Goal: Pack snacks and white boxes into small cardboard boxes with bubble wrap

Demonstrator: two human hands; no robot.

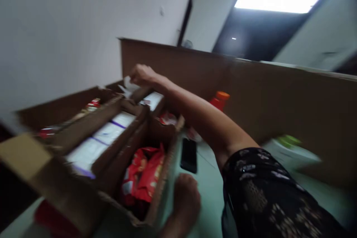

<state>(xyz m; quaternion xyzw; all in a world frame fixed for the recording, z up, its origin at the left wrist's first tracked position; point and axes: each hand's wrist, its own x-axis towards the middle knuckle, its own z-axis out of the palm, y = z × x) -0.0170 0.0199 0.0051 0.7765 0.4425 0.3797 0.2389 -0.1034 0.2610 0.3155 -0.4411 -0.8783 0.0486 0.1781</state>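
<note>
My right hand (142, 76) reaches across to the far end of a divided cardboard box (164, 178), its fingers curled down. A white, film-like piece (129, 84) shows right under the fingers; blur hides whether it is gripped. My left hand (187, 197) is closed in a fist by the box's near right side, low over the table, with nothing visible in it. Red packets (143, 174) lie in the right compartment. White packs with purple bands (103, 137) line the middle one, and another white pack (153, 100) sits farther back.
A black phone (189, 155) lies on the pale green table (208, 182) beside the box. Behind my arm stands a red bottle with an orange cap (222, 96). A white-and-green container (290, 148) is at the right, before a tall brown panel (279, 100).
</note>
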